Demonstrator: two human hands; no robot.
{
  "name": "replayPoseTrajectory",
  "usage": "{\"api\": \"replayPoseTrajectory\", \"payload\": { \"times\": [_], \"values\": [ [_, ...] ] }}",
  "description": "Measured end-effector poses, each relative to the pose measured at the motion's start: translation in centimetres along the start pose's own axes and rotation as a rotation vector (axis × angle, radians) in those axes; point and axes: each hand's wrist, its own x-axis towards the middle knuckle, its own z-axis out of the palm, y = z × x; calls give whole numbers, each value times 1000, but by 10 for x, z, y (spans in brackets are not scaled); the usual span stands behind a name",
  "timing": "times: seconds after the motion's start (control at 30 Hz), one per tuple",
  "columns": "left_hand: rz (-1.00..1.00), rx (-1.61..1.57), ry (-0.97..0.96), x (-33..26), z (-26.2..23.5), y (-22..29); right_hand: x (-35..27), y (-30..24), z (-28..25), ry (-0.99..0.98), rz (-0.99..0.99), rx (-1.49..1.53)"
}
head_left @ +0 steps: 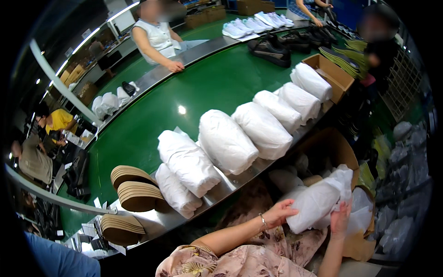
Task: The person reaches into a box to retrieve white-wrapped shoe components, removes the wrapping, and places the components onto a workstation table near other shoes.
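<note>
A bundle wrapped in white tissue paper [314, 205] is held up over my lap at the lower right. My left hand [278, 214] grips its near left end, thumb and fingers pressed on the paper. At its right side my right hand [340, 219] holds the loose, crumpled part of the wrapping. What is inside the paper is hidden. Just behind the bundle stands an open cardboard box [344, 145] with pale pieces in it. A row of similar white wrapped bundles [228, 141] lies along the near edge of the green belt [152, 108].
Stacks of brown insoles [134, 196] sit left of the row. Dark shoes [270, 50], white sneakers [258, 22] and a small carton [330, 76] are toward the far right. Across the belt, a person's hand [175, 66] rests on the metal edge. Clear plastic bags [399, 194] hang at right.
</note>
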Motion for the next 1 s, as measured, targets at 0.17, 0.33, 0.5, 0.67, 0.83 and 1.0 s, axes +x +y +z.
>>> {"api": "replayPoseTrajectory", "payload": {
  "times": [0.17,0.33,0.5,0.67,0.83,1.0],
  "values": [
    [8,-7,15,2,-3,-7,11,-11,8,91,1,-433],
    [53,76,108,-11,-5,2,2,-3,26,64,-349,-914],
    [89,46,100,-12,-19,8,-14,-5,45,-20,-682,-1167],
    [125,20,141,-13,-26,8,-17,-19,60,-191,-703,-1305],
    [161,134,161,-18,-33,13,-13,-32,100,-154,-12,-744],
    [189,442,142,-25,-32,14,0,-32,95,-278,254,-940]
  ]
}}
